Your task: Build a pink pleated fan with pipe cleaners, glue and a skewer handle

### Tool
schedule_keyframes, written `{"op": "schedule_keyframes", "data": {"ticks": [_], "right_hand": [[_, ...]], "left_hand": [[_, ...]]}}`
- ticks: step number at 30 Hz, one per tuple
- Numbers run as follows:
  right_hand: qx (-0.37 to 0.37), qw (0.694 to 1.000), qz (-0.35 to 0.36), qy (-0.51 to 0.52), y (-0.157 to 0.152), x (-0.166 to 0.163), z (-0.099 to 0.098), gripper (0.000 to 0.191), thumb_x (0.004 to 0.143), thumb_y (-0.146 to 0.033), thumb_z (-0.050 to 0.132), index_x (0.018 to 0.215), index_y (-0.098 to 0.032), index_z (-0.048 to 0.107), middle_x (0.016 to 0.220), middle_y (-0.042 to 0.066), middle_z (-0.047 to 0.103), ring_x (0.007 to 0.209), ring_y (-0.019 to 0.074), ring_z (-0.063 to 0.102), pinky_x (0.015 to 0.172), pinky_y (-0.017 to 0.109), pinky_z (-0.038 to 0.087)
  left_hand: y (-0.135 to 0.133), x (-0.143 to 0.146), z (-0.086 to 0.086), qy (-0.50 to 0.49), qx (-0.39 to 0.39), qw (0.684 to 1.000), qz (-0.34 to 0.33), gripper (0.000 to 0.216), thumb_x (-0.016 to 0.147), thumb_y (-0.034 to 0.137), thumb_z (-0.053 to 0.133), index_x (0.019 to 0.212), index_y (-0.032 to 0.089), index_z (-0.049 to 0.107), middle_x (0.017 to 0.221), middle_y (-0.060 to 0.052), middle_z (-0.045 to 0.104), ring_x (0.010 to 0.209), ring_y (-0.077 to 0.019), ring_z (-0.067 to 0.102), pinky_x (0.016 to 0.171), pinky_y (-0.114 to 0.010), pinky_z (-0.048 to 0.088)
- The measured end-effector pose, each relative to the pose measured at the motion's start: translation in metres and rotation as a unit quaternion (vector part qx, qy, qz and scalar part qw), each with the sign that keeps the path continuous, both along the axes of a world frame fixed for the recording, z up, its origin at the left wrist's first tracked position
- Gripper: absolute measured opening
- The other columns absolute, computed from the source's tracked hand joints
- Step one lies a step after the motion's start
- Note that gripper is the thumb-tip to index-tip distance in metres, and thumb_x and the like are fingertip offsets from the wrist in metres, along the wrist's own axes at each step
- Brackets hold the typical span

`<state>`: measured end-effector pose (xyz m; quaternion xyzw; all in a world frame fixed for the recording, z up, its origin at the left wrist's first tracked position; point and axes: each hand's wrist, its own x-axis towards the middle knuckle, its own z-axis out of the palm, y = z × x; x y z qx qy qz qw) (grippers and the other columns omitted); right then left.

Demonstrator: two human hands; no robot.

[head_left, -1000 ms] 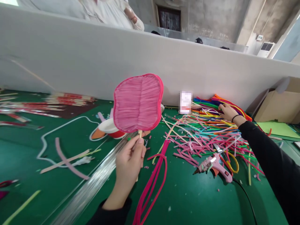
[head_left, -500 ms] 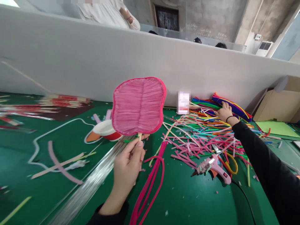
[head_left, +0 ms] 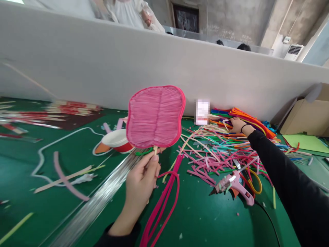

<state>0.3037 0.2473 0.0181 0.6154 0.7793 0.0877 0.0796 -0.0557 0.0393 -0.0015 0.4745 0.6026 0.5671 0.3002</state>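
Note:
My left hand (head_left: 142,180) pinches the thin wooden stick of a pink hand fan (head_left: 156,116) and holds it upright over the green table (head_left: 205,219). My right hand (head_left: 238,125), in a black sleeve, reaches far right into a heap of coloured pipe cleaners (head_left: 226,144) against the white wall. Its fingers rest on the orange and blue strands; whether they grip any is hidden. Long pink pipe cleaners (head_left: 164,202) lie looped beside my left wrist.
A pink glue gun (head_left: 235,183) with a black cord lies in front of the heap. A red and white bowl (head_left: 117,141) sits behind the fan. Clear rods (head_left: 97,202), a white cable (head_left: 51,147), cardboard boxes (head_left: 305,116) and green paper (head_left: 305,141) surround. People stand beyond the wall.
My right hand has slid left along the back of the pipe-cleaner heap. The fan has shifted slightly right and lower in my left hand's grip.

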Motion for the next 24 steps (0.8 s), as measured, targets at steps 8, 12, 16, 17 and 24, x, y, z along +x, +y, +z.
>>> {"op": "schedule_keyframes", "data": {"ticks": [8,12,16,17,24], "right_hand": [[0.039,0.998,-0.04,-0.001,0.003,-0.008,-0.006,0.039,0.095,-0.037,0.061,0.128,-0.017,0.057,0.131,0.011,0.058,0.113,0.0238,0.06,0.094,0.046,0.053],[0.028,0.999,-0.031,0.022,0.006,0.0,0.014,0.036,0.095,-0.038,0.06,0.123,-0.016,0.059,0.121,0.01,0.063,0.104,0.0212,0.064,0.09,0.042,0.054],[0.036,0.997,-0.007,0.064,0.001,0.021,0.044,0.028,0.094,-0.03,0.054,0.114,-0.016,0.068,0.111,0.014,0.07,0.101,0.0235,0.065,0.091,0.033,0.048],[0.038,0.997,-0.006,0.074,-0.001,0.028,0.051,0.028,0.094,-0.03,0.053,0.112,-0.016,0.07,0.108,0.013,0.072,0.099,0.024,0.066,0.089,0.032,0.048],[0.057,0.983,-0.037,0.169,-0.018,0.076,0.081,0.035,0.088,-0.04,0.057,0.106,-0.016,0.075,0.087,0.002,0.076,0.082,0.0188,0.067,0.071,0.023,0.047]], "left_hand": [[0.003,-0.003,-0.005,-0.003,-0.004,1.0,-0.002,0.056,0.082,0.061,0.057,0.112,0.014,0.065,0.051,0.009,0.043,0.033,-0.0078,0.035,0.032,-0.02,0.028],[0.005,-0.003,-0.005,-0.019,-0.007,1.0,0.0,0.062,0.079,0.065,0.057,0.111,0.013,0.066,0.05,0.009,0.042,0.032,-0.0083,0.034,0.032,-0.021,0.026],[0.003,-0.002,-0.004,-0.019,0.0,1.0,-0.005,0.058,0.08,0.062,0.057,0.111,0.013,0.065,0.05,0.009,0.042,0.032,-0.008,0.033,0.032,-0.021,0.025],[0.003,-0.002,-0.003,-0.016,-0.001,1.0,-0.009,0.057,0.081,0.061,0.057,0.111,0.014,0.065,0.05,0.009,0.043,0.032,-0.0079,0.034,0.033,-0.021,0.025],[0.002,-0.003,-0.002,-0.007,-0.002,1.0,-0.022,0.055,0.083,0.061,0.055,0.112,0.014,0.064,0.051,0.009,0.044,0.033,-0.0082,0.035,0.034,-0.021,0.029]]}}
